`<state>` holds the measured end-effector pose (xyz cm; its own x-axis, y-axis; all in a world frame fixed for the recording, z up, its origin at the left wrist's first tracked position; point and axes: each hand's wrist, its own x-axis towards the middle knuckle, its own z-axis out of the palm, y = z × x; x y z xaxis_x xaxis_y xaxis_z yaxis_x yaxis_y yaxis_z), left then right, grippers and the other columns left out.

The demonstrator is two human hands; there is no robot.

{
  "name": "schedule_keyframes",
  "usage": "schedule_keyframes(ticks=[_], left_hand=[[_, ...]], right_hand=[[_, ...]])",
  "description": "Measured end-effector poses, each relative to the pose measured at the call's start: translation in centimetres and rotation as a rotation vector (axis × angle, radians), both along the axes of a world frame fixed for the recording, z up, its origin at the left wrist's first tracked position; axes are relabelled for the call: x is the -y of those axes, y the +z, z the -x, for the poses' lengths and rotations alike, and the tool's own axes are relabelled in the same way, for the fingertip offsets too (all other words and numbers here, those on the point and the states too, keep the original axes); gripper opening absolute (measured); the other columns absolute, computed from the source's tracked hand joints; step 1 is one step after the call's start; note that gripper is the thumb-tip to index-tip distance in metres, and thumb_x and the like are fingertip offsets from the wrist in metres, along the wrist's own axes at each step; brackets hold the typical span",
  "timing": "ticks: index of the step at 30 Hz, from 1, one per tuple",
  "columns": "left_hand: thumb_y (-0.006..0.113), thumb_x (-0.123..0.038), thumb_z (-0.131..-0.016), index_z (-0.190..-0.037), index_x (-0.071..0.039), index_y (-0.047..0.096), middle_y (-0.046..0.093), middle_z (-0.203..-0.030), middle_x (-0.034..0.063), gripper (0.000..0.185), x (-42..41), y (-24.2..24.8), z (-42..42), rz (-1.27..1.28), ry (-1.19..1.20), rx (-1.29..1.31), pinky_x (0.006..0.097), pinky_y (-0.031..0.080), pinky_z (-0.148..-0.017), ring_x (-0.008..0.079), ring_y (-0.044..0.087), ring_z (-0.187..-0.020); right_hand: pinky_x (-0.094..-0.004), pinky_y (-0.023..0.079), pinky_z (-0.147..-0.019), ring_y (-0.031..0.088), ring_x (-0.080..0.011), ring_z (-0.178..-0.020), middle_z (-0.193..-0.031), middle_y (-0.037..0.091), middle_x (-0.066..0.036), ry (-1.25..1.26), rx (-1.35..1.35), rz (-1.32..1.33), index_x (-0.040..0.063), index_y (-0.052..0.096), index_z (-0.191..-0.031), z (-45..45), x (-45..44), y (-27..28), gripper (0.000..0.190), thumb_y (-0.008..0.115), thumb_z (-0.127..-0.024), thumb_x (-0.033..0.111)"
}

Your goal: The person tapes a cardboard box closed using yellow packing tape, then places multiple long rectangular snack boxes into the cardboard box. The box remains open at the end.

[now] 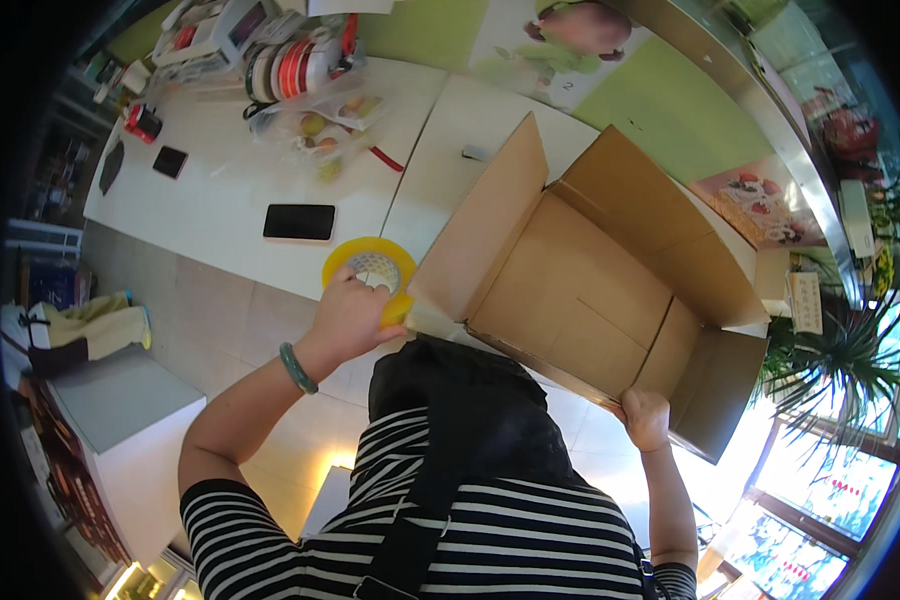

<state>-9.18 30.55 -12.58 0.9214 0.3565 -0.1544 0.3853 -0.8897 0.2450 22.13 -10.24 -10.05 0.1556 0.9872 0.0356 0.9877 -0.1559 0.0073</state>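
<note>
My left hand (352, 313) grips a large roll of yellow packing tape (337, 259), its fingers hooked into the cardboard core. The roll is at the front edge of the white table (232, 161), left of a brown cardboard box (562, 262). Two of the box's flaps stand spread outward, and its inside shows bare cardboard. At the near edge of the box, toward its right end, my right hand (645, 418) is closed on the cardboard rim. The fingertips inside that grip are partly hidden.
A black smartphone (299, 222) lies left of the tape, with a smaller phone (170, 162) beyond it. Farther back are a clear plastic bag of fruit (322, 127), ribbon spools (292, 69) and a white machine (217, 34). A spiky potted plant (840, 360) stands right of the box.
</note>
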Motion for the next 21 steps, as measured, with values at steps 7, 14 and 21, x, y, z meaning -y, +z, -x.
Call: schedule_keyframes(ticks=[7,14,21], left_hand=[[0.081,-0.046,-0.076,-0.082,-0.007,0.06,0.063,-0.069,0.0114,0.045,2.7,-2.2,3.0,-0.097,0.126,0.268,0.0416,0.042,-0.092,0.0295,0.063,-0.075],[0.083,-0.043,-0.074,-0.084,-0.007,0.059,0.064,-0.072,0.0108,0.045,2.8,-1.5,3.0,-0.136,0.155,0.3,0.0408,0.042,-0.095,0.0287,0.063,-0.079],[0.081,-0.044,-0.076,-0.085,-0.007,0.059,0.062,-0.072,0.0095,0.045,3.1,-2.0,3.8,-0.177,0.205,0.378,0.0418,0.042,-0.096,0.0284,0.062,-0.079]], right_hand=[[-0.0488,0.05,-0.093,0.061,-0.0416,-0.112,-0.126,0.062,-0.02,0.052,-0.349,0.124,0.008,0.058,-0.135,1.7,-8.1,6.7,0.074,0.07,-0.084,0.062],[-0.051,0.032,-0.119,0.042,-0.0402,-0.14,-0.147,0.048,-0.018,0.571,-0.415,-0.088,0.006,0.051,-0.142,6.3,-34.9,0.0,0.057,0.064,-0.096,0.036],[-0.051,0.041,-0.099,0.062,-0.0298,-0.097,-0.089,0.067,-0.007,0.598,-0.428,0.361,0.01,0.071,-0.085,5.5,-33.0,2.2,0.035,0.059,-0.099,0.04]])
